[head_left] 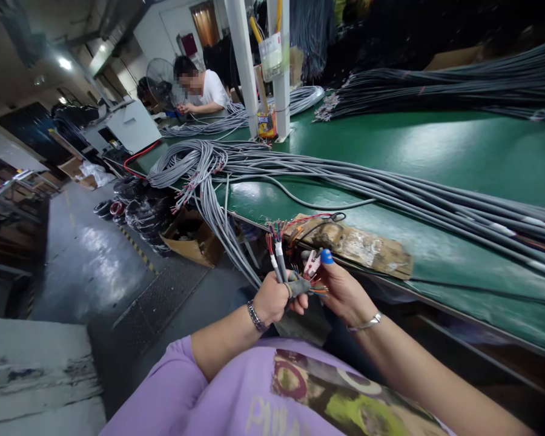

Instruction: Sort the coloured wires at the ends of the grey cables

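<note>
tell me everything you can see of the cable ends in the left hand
The grey cable ends are a few thin round cords in grey plastic-looking sheath, one with a white band. They stand nearly upright from the closed left hand, tips stripped and fanning fine red, blue and orange wires. The right hand touches loose wires beside them.

Left hand [272, 300] closed round the grey cable ends [279, 261]; their lower run is hidden in the fist. Pink piece [312, 264], pinched at the right hand [343, 292], is too small for us to identify. Cable bundle [436, 200] is cut off by the right edge. We cannot read what the co-worker's hands [184, 109] hold. Cardboard box [193, 241] sits partly behind hanging cables.
</note>
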Demonstrator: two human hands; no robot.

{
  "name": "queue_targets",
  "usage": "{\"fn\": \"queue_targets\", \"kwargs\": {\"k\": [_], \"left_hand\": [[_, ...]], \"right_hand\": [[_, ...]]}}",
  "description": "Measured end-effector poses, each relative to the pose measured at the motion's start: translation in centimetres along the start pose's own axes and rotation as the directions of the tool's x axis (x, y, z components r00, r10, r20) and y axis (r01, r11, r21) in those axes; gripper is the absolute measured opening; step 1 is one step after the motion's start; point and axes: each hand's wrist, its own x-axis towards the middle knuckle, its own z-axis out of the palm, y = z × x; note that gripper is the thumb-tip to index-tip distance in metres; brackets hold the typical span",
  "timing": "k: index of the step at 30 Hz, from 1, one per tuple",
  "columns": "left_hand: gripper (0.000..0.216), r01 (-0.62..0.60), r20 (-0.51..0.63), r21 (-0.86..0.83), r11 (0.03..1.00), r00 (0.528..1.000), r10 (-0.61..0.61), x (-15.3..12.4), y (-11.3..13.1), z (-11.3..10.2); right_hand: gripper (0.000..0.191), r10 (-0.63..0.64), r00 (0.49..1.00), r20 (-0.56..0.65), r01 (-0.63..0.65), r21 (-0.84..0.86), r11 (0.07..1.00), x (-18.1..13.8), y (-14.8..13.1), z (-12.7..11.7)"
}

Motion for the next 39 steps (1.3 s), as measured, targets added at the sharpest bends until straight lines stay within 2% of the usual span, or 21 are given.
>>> {"fn": "queue_targets", "kwargs": {"k": [4, 10, 13, 17, 23, 32, 37, 39], "left_hand": [[0.051, 0.004, -0.006, 0.005, 1.0, 1.0, -0.004, 0.0, 0.0, 0.2], [0.049, -0.034, -0.017, -0.005, 0.999, 0.999, 0.034, -0.8, -0.1, 0.0], [0.046, -0.065, -0.036, -0.008, 0.998, 0.997, 0.065, -1.4, -0.5, -0.1], [0.044, -0.115, -0.099, -0.045, 0.992, 0.989, 0.11, -1.7, -0.8, 0.1], [0.042, -0.155, -0.146, -0.053, 0.986, 0.978, 0.146, -1.4, -0.6, 0.4], [0.042, -0.101, -0.131, -0.038, 0.994, 0.987, 0.095, -0.5, -0.8, 0.5], [0.043, -0.098, -0.122, -0.046, 0.994, 0.988, 0.092, -1.0, -0.6, 0.5], [0.044, -0.108, -0.125, -0.049, 0.993, 0.987, 0.101, -1.4, -0.6, 0.5]], "right_hand": [[0.04, 0.02, 1.0, -0.014, -0.019, 0.052, 0.998, -0.2, 0.2, 0.1], [0.048, 0.081, 0.995, 0.061, -0.085, 0.056, 0.995, -1.0, -0.4, 0.2], [0.039, 0.111, 0.993, 0.029, -0.112, 0.046, 0.993, -1.2, -0.7, 0.3], [0.028, 0.062, 0.997, -0.038, -0.061, 0.017, 0.998, -1.2, -0.9, 0.6], [0.031, -0.013, 1.0, -0.028, 0.013, -0.029, 1.0, -1.2, -0.8, 1.0], [0.034, 0.056, 0.995, -0.084, -0.054, 0.033, 0.998, -0.7, -0.4, 0.6], [0.042, 0.031, 0.999, -0.024, -0.032, -0.01, 0.999, -1.3, -0.6, 0.7], [0.046, 0.063, 0.998, 0.006, -0.063, -0.01, 0.998, -1.4, -0.7, 0.7]]}}
